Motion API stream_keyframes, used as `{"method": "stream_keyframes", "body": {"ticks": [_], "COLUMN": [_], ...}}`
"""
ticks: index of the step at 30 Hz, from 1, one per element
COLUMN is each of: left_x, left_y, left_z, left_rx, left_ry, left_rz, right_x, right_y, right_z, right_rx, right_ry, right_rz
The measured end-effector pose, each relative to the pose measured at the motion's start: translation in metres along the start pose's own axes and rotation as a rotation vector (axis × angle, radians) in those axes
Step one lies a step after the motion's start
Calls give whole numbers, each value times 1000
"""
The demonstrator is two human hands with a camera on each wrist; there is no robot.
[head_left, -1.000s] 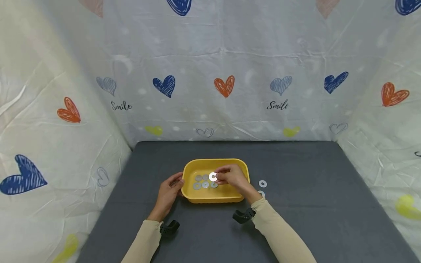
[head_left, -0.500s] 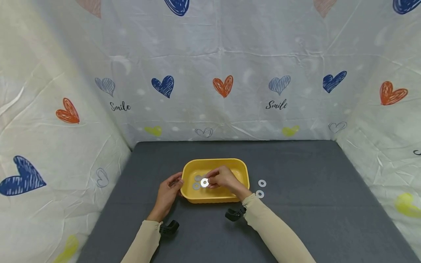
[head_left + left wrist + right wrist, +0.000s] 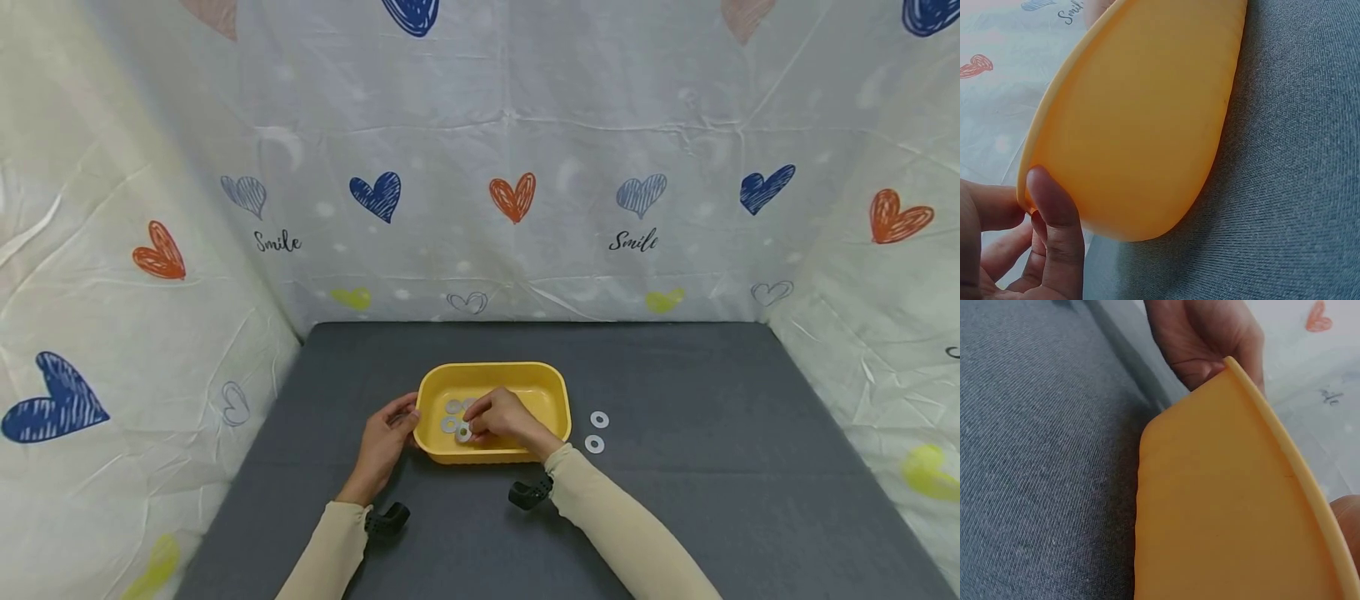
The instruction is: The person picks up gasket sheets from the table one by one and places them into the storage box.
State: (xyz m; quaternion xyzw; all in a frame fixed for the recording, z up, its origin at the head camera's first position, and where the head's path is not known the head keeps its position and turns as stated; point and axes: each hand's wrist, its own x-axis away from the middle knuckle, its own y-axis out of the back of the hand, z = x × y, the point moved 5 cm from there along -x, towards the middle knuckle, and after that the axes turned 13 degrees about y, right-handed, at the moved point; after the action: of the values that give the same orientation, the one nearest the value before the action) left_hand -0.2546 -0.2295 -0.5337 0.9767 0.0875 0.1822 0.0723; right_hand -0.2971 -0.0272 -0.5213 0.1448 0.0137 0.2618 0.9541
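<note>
A shallow yellow plastic tray point(image 3: 546, 402) lies on the dark cloth. At its left end, my left hand point(image 3: 381, 450) grips the rim; the left wrist view has the thumb point(image 3: 1057, 203) against the outer wall point(image 3: 1141, 119). My right hand point(image 3: 506, 415) reaches over the front rim into the tray, fingertips on a flat metal washer point(image 3: 463, 433), which it pinches low near the tray floor. Several more washers point(image 3: 453, 407) lie around it, partly covered by the right hand. The right wrist view shows mainly the tray's outer wall point(image 3: 1222, 500), hiding the washers.
Two loose washers, one farther back point(image 3: 599, 419) and one nearer point(image 3: 594, 444), lie on the cloth right of the tray. Dark grey cloth point(image 3: 675, 517) covers the table. A white curtain point(image 3: 450, 258) printed with hearts stands behind and at both sides.
My right hand has carried the washer left and down, from above the middle of the tray to near its floor among the other washers. The left hand keeps its grip on the rim.
</note>
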Motion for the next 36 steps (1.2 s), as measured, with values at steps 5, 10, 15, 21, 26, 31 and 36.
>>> {"method": "stream_keyframes", "body": {"ticks": [5,10,15,21,26,31,36], "left_x": [0,1,1,0,1,1,1], "left_y": [0,0,0,1,1,0,1], "left_z": [0,0,0,1,0,0,0], "left_rx": [1,4,4,0,6,9,11], "left_ry": [0,5,2,5,-2,-4,0], "left_rz": [4,5,5,0,4,14,7], "right_x": [-2,-3,-1,2,8,17,26], "right_y": [-4,-7,-6,0,8,18,26], "right_z": [-2,-1,2,8,15,23,30], "right_rx": [62,42,15,13,-21,-59,-44], "right_ry": [9,7,42,83,113,180,253], "right_rz": [32,42,32,1,-32,-67,-98]}}
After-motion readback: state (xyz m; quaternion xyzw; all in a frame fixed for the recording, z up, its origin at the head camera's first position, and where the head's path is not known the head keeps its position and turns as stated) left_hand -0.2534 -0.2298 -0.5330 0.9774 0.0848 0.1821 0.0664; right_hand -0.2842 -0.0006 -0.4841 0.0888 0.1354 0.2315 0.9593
